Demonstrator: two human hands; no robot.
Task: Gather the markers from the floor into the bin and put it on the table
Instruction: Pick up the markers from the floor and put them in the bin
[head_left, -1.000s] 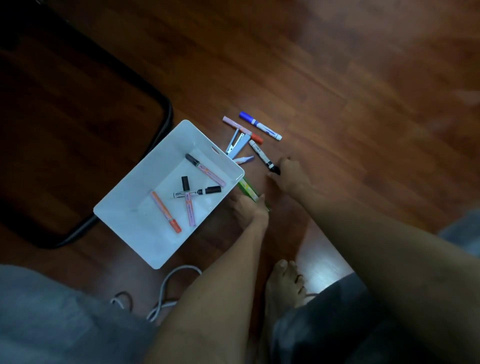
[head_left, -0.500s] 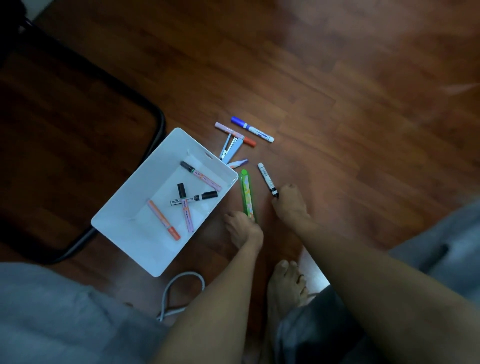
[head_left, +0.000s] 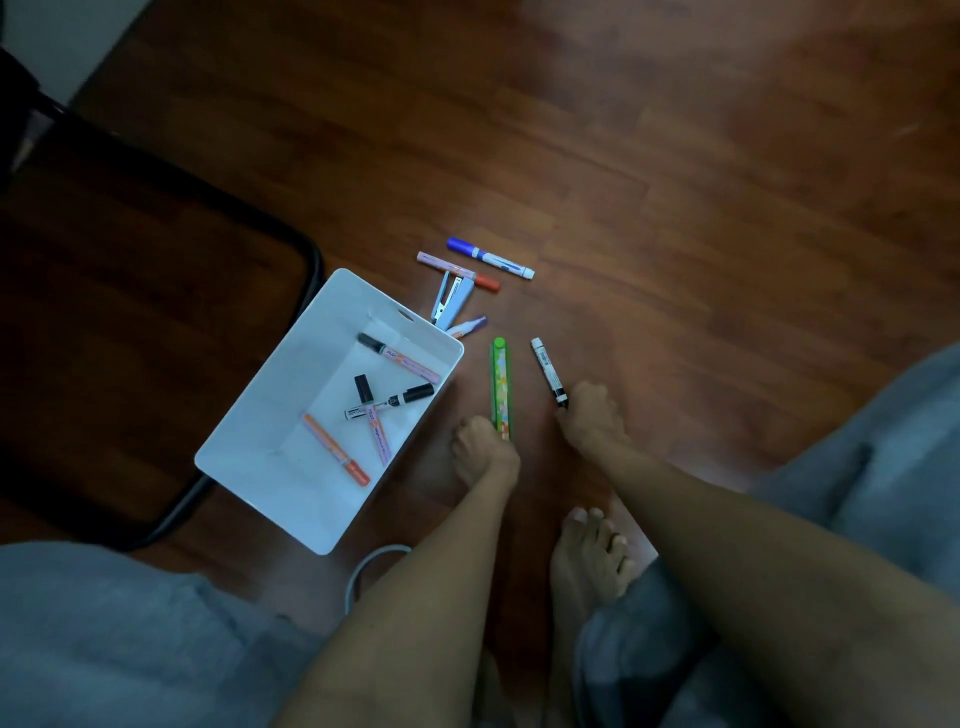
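Note:
A white bin (head_left: 249, 457) stands on the wooden floor with several markers inside. My left hand (head_left: 485, 452) grips the near end of a green marker (head_left: 500, 384) just right of the bin. My right hand (head_left: 592, 421) holds the black-capped end of a white marker (head_left: 546, 366). Farther out on the floor lie a blue marker (head_left: 491, 257), a pink marker with a red cap (head_left: 457, 270), a small purple marker (head_left: 469, 326) and a blue stapler (head_left: 449, 304) by the bin's far corner.
A dark table (head_left: 130, 322) with a black rounded edge sits left of the bin. A grey cable (head_left: 363, 571) loops on the floor below the bin. My bare foot (head_left: 589, 561) rests between my arms, and grey clothing fills both lower corners.
Both hands pulled back toward me, each lifting a marker: the left hand brought the green one out from beside the bin, the right drew the white one away from the pile.

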